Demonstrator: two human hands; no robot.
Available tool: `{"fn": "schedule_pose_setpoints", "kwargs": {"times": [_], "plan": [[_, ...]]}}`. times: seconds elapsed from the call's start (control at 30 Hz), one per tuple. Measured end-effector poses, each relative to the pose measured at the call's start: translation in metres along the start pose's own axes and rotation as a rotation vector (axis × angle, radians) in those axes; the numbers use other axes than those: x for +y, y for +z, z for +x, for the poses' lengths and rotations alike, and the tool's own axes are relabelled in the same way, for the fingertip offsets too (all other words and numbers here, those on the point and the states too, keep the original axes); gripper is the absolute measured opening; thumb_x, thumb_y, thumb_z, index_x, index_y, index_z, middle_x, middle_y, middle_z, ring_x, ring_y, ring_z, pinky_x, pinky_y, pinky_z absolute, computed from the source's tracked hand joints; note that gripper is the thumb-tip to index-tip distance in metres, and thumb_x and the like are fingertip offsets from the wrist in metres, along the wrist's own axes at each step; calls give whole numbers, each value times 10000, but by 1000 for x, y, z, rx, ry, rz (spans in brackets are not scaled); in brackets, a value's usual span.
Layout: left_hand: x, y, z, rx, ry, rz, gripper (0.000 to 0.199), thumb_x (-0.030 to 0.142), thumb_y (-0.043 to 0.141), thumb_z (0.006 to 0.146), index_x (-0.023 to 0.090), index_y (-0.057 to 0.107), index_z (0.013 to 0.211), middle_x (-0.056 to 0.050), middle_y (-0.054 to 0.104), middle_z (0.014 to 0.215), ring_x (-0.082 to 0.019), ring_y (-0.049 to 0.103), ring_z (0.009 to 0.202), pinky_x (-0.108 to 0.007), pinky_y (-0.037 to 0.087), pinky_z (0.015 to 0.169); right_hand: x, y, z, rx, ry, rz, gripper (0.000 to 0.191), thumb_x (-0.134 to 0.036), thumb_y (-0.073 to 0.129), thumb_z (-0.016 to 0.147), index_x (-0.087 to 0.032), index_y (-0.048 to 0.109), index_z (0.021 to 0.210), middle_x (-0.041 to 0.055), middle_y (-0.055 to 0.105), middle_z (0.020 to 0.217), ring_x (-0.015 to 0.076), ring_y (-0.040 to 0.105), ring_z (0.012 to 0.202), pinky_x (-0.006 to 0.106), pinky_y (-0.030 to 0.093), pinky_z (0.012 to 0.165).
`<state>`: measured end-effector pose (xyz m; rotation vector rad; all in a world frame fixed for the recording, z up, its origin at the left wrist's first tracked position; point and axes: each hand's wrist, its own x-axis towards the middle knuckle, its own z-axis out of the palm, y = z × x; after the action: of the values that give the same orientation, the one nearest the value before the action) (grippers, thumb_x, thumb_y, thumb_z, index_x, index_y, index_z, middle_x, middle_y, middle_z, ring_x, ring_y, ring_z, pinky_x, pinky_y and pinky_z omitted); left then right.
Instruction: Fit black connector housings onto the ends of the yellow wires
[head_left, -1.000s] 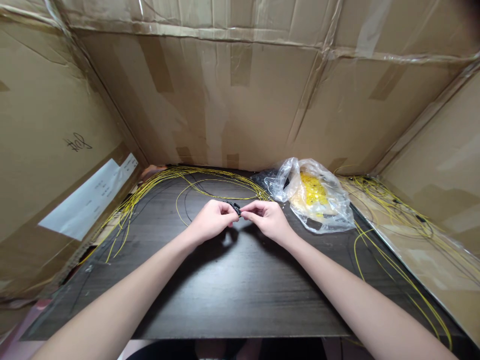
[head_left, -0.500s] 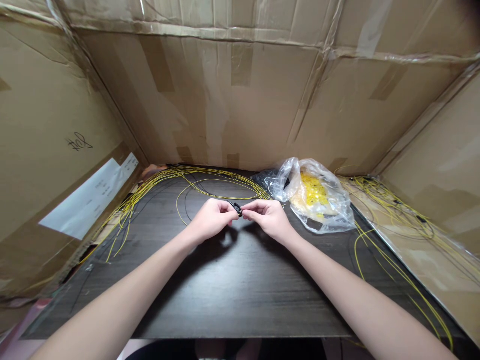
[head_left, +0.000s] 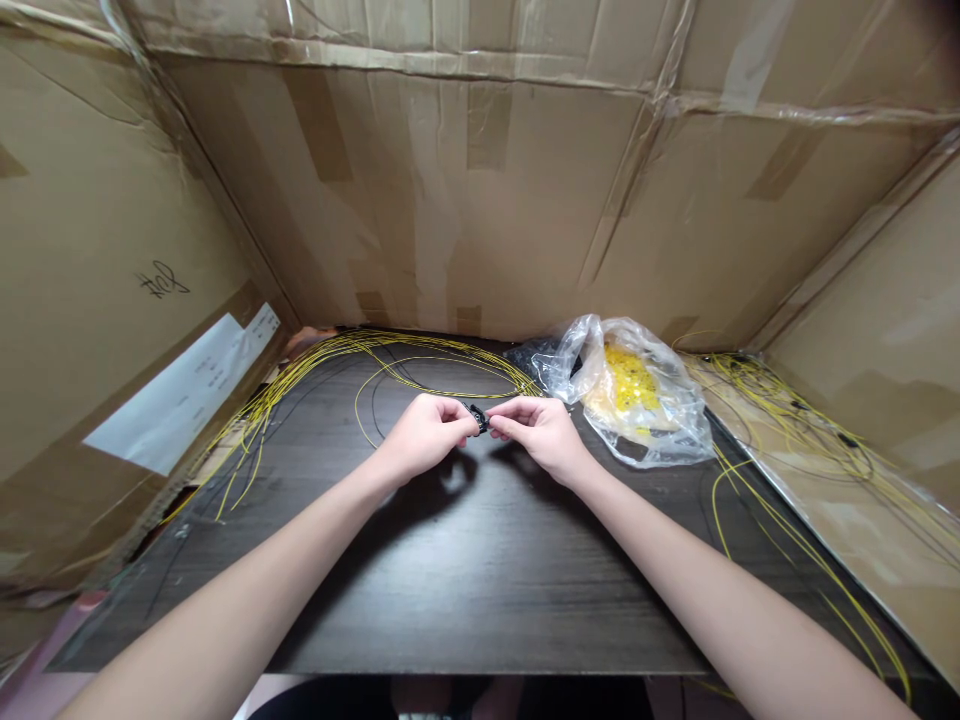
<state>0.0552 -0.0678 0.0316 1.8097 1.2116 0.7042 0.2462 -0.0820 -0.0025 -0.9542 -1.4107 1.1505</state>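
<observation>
My left hand (head_left: 426, 435) and my right hand (head_left: 540, 436) meet above the dark wood table (head_left: 465, 590), with their fingertips pinching a small black plastic part (head_left: 478, 418). Most of that part is hidden by my fingers, so I cannot tell its exact kind. Just behind my hands lies a loose coil of thin yellow cables (head_left: 442, 362). To the right of my right hand sits a clear plastic bag (head_left: 641, 400) holding yellow items.
Taped cardboard walls (head_left: 480, 200) enclose the back and sides of the table. More tangled yellow cables (head_left: 795, 420) lie on a cardboard sheet at the right, and a white paper label (head_left: 184, 395) is stuck to the left wall.
My hands stay together on the black part, and my fingers now cover more of it. The whole view has shifted slightly with my head.
</observation>
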Motion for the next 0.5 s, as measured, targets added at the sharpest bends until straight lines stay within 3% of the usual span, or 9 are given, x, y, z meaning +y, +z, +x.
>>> {"fn": "schedule_pose_setpoints", "kwargs": {"times": [0.27, 0.5], "plan": [[-4, 0, 1, -16, -4, 44, 206, 310, 581, 730, 145, 690, 676, -16, 624, 602, -141, 534, 576, -255, 368, 561, -3, 1, -2, -18, 1, -29, 295, -378, 793, 687, -147, 751, 866, 71, 743, 782, 176, 682, 680, 307, 554, 672], [-3, -1, 1, -45, -43, 39, 225, 351, 610, 714, 143, 679, 665, -18, 609, 569, -127, 484, 501, -253, 322, 498, 0, 1, -3, -15, -57, -79, 231, -344, 782, 707, -159, 756, 842, 66, 743, 780, 178, 680, 684, 300, 547, 669]]}}
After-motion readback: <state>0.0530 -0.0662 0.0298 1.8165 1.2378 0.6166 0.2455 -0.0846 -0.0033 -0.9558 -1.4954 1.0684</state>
